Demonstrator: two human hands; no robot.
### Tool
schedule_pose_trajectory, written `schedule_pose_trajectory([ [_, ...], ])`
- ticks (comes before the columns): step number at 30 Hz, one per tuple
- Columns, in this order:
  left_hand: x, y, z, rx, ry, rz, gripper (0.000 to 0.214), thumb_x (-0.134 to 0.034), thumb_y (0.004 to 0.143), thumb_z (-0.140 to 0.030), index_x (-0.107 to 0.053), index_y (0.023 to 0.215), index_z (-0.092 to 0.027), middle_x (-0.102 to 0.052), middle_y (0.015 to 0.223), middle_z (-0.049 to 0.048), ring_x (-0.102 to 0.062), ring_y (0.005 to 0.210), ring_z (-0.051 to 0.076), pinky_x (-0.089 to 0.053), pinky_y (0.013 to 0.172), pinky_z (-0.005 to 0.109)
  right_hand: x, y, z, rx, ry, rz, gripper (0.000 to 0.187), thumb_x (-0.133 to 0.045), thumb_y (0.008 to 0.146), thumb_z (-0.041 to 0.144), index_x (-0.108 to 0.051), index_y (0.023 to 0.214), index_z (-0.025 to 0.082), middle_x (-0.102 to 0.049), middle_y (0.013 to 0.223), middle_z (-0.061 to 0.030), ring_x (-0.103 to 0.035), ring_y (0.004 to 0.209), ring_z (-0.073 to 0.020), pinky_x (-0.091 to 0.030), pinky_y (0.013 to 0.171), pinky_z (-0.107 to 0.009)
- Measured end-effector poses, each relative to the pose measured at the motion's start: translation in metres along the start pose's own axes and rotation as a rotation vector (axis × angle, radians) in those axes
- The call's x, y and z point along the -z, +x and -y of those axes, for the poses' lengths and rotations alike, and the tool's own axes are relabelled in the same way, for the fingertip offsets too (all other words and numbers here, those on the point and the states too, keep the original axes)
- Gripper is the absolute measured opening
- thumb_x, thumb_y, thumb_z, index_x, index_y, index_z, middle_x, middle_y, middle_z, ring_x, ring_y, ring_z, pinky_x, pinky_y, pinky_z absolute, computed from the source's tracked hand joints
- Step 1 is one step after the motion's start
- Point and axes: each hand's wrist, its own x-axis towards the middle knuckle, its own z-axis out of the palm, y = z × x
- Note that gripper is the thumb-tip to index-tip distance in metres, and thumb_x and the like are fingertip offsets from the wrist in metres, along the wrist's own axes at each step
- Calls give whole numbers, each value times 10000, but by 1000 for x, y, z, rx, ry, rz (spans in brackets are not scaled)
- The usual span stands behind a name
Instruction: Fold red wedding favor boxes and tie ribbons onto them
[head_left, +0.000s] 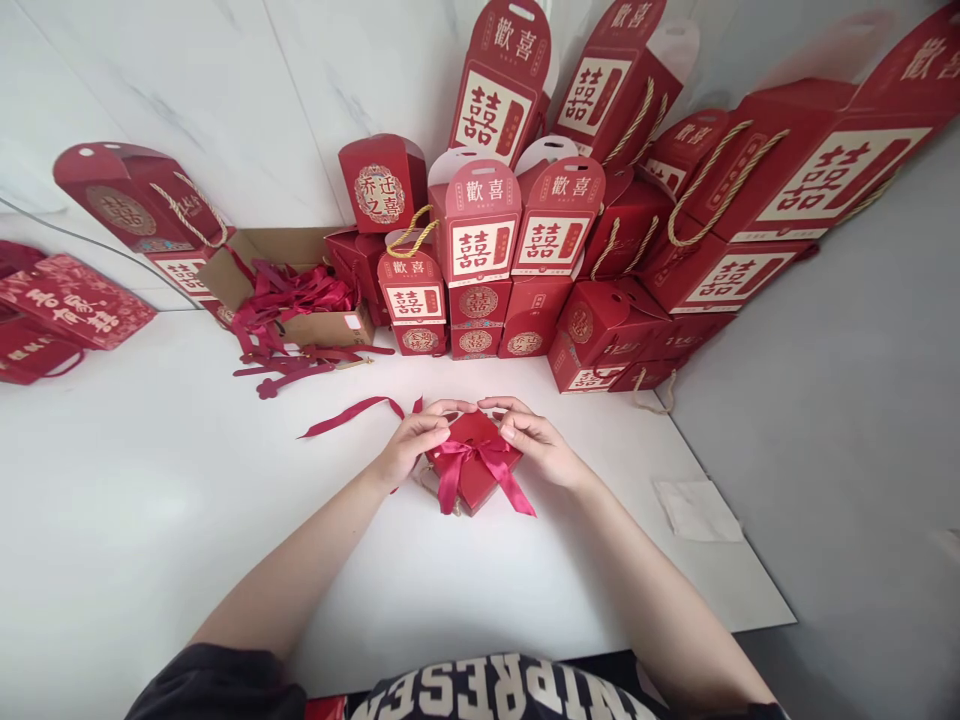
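Observation:
A small red gift box [477,484] sits cornerwise on the white table, a glossy crimson ribbon bow [475,450] tied across its top with two tails hanging towards me. My left hand [415,440] grips the box's left side, thumb on top and fingers curled round the far corner. From the other side my right hand [547,447] mirrors it, fingertips nearly meeting the left ones. Under the box's left edge a bit of tan cord [427,482] shows. A loose dark red ribbon strip [352,412] lies left of my left hand.
Stacked red gift boxes [480,225] with rope handles line the back and right of the white table [225,520]. An open cardboard box [319,328] spills crimson ribbons at back left. Red bags [82,300] lie far left, and a white packet [697,510] near the right edge.

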Motion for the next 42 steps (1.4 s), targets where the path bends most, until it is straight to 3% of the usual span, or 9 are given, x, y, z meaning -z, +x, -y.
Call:
schedule_pose_trajectory([
  [6, -12, -3, -26, -89, 394, -29, 193, -640, 843, -311, -530, 749, -183, -579, 1288, 95, -494, 1265, 253, -312, 1133, 455, -9, -1, 11, -11, -100, -115, 302, -560, 925, 511, -615, 863, 220, -543, 1326, -86, -517, 1235, -227, -428, 997, -364],
  [10, -19, -7, -36, -119, 571, -42, 165, -667, 827, -299, -550, 783, -190, -572, 1276, 82, -507, 1219, 249, -358, 1097, 438, 2, -7, 23, -105, -365, -366, 403, -513, 923, 570, -566, 763, 204, -587, 844, -30, -564, 794, -169, -451, 770, -295],
  [12, -14, -7, -40, -108, 633, -19, 194, -668, 831, -318, -570, 731, -183, -559, 1301, 78, -496, 1224, 256, -350, 1105, 438, 14, -14, 30, -214, -434, -280, 511, -463, 933, 603, -586, 659, 189, -488, 620, 12, -471, 605, -138, -397, 641, -281],
  [15, -2, -6, -42, -111, 656, 29, 233, -662, 844, -356, -634, 692, -182, -542, 1337, 69, -448, 1280, 261, -302, 1144, 436, 28, -22, 37, -405, -400, 127, 598, -434, 921, 652, -674, 659, 170, -407, 497, 38, -378, 488, -107, -322, 536, -267],
  [19, 3, -3, -40, -56, 549, 76, 362, -600, 886, -410, -660, 617, -177, -544, 1346, 68, -434, 1307, 260, -290, 1159, 430, 21, -23, 35, -419, -296, 462, 517, -574, 850, 641, -704, 716, 159, -484, 517, 36, -384, 465, -91, -304, 475, -244],
  [25, 1, -2, -37, 20, 257, 59, 502, -576, 884, -424, -477, 473, -154, -600, 1281, 90, -534, 1206, 267, -385, 1077, 423, 11, -18, 33, -353, -160, 496, 476, -593, 857, 600, -731, 808, 147, -529, 575, 26, -420, 505, -90, -351, 503, -230],
  [30, 7, 0, -26, 98, 298, -73, 506, -608, 856, -432, -421, 478, -151, -596, 1289, 81, -595, 1003, 214, -431, 1019, 439, 17, -17, 35, -229, -147, 486, 409, -581, 890, 541, -721, 768, 176, -604, 812, -24, -534, 696, -134, -476, 665, -260],
  [34, 8, 2, -22, 97, 321, -60, 495, -592, 856, -435, -430, 486, -149, -587, 1292, 93, -599, 895, 183, -489, 918, 422, 19, -15, 36, -159, -185, 494, 343, -591, 903, 479, -720, 764, 194, -617, 899, -34, -582, 815, -165, -497, 779, -290],
  [42, 9, 0, -32, 33, 432, 58, 389, -637, 843, -413, -517, 577, -157, -591, 1272, 94, -573, 1136, 240, -397, 1065, 430, 44, -26, 31, -373, -299, 533, 252, -694, 821, 437, -715, 824, 186, -655, 832, -10, -594, 770, -172, -476, 730, -275],
])
